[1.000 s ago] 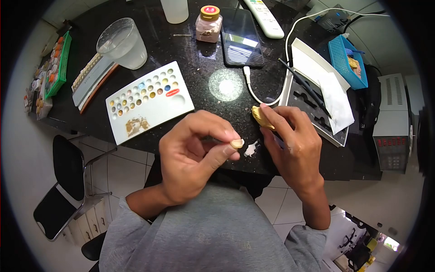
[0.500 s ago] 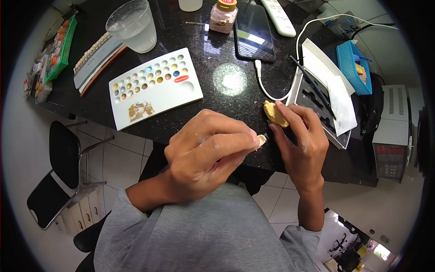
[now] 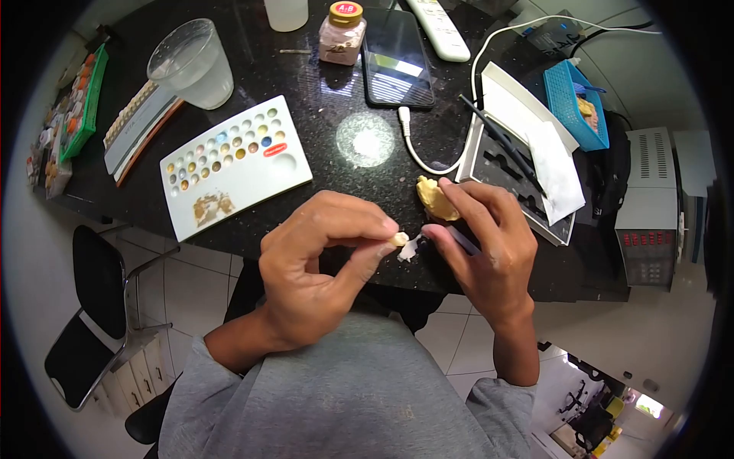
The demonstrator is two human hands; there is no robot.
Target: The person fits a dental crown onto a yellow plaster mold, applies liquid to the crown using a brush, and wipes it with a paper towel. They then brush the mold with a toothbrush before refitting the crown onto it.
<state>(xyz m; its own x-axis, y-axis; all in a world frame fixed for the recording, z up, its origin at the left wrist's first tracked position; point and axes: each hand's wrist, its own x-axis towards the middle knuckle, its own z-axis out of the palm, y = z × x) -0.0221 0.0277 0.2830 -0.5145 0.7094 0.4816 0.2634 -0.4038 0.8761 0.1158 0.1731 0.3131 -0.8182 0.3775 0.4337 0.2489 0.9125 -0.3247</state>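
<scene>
Between the thumb and index finger of my left hand (image 3: 317, 264) is a small cream-coloured dental crown (image 3: 399, 239), tooth-like in shape. My right hand (image 3: 493, 249) grips a lumpy yellow dental cast (image 3: 437, 200) with its fingertips, just above the dark counter. A greyish, slim shape lies under the right palm; what it is I cannot make out. Close to the crown, between both hands, a whitish scrap or smear (image 3: 408, 251) shows against the black surface. The two hands are a short gap apart.
On the black counter (image 3: 336, 199) are a white paint palette (image 3: 252, 183), a water cup (image 3: 195, 65), a shade guide (image 3: 141, 126), a pink powder jar (image 3: 342, 34), and a charging phone (image 3: 397, 61). At right are an open box (image 3: 501, 172) with a black pen-like tool and a blue basket (image 3: 573, 107).
My left hand has turned and drawn back slightly, showing the crown more clearly. The right hand keeps hold of the yellow cast. The whole view has shifted, moving the counter items leftward.
</scene>
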